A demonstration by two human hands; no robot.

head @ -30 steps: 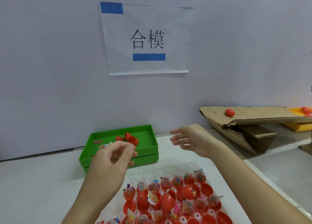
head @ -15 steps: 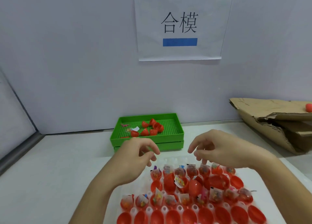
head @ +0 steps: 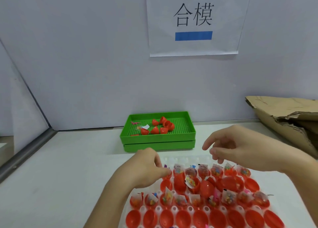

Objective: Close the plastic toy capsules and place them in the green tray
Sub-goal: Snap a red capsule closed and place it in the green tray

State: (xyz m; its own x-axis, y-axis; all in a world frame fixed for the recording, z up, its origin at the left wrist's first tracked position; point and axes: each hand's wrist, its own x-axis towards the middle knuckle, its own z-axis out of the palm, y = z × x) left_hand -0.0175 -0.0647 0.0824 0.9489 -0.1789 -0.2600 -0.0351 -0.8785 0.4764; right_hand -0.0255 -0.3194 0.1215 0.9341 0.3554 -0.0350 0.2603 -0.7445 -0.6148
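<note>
Both hands have come back from the green tray (head: 157,138) to the capsule rack (head: 173,208): left hand (head: 146,169) fingertips touching a far-row capsule (head: 167,175), right hand (head: 240,148) hovering loosely curled, empty — next pick starting.

We cannot tell whether our left hand (head: 146,169) grips a capsule; its fingertips hide that. The clear blister tray (head: 187,208) runs off the bottom edge.

Two bare forearms, left hand (head: 146,169) and right hand (head: 240,147) ungloved, sleeveless.
</note>
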